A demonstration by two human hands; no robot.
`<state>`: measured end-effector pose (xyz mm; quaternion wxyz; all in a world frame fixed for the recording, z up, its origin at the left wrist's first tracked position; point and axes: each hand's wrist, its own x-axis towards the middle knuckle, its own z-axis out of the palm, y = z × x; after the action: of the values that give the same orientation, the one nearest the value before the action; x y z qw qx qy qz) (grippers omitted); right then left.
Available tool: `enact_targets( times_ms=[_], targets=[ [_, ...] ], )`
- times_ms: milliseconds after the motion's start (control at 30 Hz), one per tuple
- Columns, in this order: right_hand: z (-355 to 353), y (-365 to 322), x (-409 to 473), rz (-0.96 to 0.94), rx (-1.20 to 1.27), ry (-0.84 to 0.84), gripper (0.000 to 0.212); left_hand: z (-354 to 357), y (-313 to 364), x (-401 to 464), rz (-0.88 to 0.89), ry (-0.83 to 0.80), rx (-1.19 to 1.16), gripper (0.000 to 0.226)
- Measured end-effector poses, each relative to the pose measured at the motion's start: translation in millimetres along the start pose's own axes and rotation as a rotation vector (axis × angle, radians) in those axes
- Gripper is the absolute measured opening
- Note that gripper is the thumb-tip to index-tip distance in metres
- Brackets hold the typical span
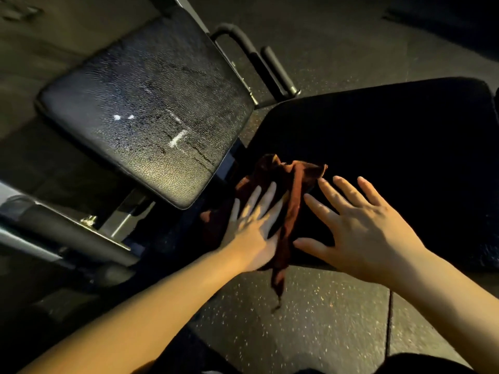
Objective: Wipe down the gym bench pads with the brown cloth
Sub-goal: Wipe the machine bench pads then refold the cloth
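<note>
Two pads in view. Left pad (140,114): pebbled black vinyl, speckled with droplets and streaks, so it looks wet, either sprayed or only partly wiped; I cannot tell which. Judged unfinished. Its long axis runs from lower left toward upper right, up to the frame handle (237,41).

Left hand (253,225): fingers straight and spread, palm pressing flat on the brown cloth (291,184); no curl round the fabric. Cloth lies bunched on the near-left corner of the right pad, long axis roughly near-to-far, one tail hanging over the near edge toward the speckled floor (324,319).

Right hand (361,225): also open, fingers splayed, just beside the cloth, lying on or just above the pad; contact uncertain.

Right pad (391,157): too dark to read any wetness or streaks. Judgement: wiping here just starting at the corner; most of this pad left.
</note>
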<state>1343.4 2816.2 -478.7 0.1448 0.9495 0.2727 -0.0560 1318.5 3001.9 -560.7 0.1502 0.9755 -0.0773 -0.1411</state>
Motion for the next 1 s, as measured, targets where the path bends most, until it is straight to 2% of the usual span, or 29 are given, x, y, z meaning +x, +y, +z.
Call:
enact_targets(
  times_ms=[133, 233, 400, 533, 767, 833, 900, 1000],
  targets=[
    [1, -2, -1, -0.003, -0.004, 0.017, 0.087, -5, -9, 14, 0.073, 0.017, -0.097, 0.066],
    [5, -4, 2, 0.026, 0.039, 0.034, 0.093, -17, -11, 56, 0.061, 0.034, -0.170, 0.065],
    [3, -6, 5, 0.034, 0.084, 0.073, 0.090, -37, -12, 146, -0.017, 0.072, -0.171, 0.060],
    [1, -2, 5, 0.009, 0.064, 0.077, 0.086, -39, -13, 177, -0.104, 0.115, -0.218, 0.055],
    [0, -4, 6, 0.024, 0.072, 0.026, 0.087, -31, -17, 158, -0.148, 0.133, -0.227, 0.053],
    [0, -3, 7, 0.027, 0.063, 0.010, 0.089, -13, -25, 131, -0.129, 0.074, -0.301, 0.063],
    [-4, -4, 7, 0.036, 0.058, -0.014, 0.093, 0, -28, 99, -0.164, 0.054, -0.411, 0.059],
    [-9, -4, 5, 0.030, 0.062, -0.050, 0.099, -4, -17, 61, -0.161, 0.084, -0.279, 0.055]
  ],
)
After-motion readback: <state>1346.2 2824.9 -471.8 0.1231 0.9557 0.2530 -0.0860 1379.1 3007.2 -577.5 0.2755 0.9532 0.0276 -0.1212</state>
